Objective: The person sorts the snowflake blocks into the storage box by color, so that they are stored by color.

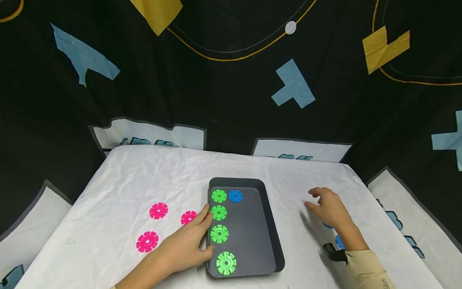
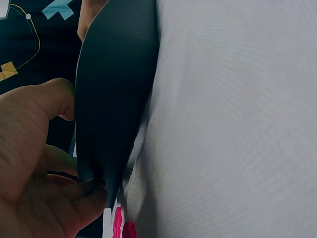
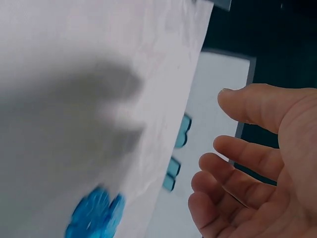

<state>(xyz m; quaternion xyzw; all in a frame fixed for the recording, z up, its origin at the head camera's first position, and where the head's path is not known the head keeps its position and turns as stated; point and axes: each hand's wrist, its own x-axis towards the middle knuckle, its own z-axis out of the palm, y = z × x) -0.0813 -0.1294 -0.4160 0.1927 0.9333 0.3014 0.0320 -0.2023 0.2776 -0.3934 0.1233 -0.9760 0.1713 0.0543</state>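
A dark grey rectangular tray (image 1: 249, 245) lies on the white cloth. Several green notched discs (image 1: 219, 234) form a column along its left side, and one blue notched disc (image 1: 235, 196) sits beside the farthest green one. My left hand (image 1: 184, 245) holds the tray's left wall, thumb at the rim; the left wrist view shows other fingers against the outer wall (image 2: 116, 89). To the right of the tray, my right hand (image 1: 330, 206) hovers over the cloth, fingers loosely bent and nothing between them. Two blue discs (image 3: 91, 215) lie beneath its wrist, partly hidden in the head view.
Three pink notched discs (image 1: 147, 241) lie on the cloth left of the tray, one partly covered by my left hand. The cloth-covered table (image 1: 137, 168) ends at a black backdrop (image 1: 216, 100) with blue and yellow tape pieces. A black strap (image 1: 333, 253) circles my right wrist.
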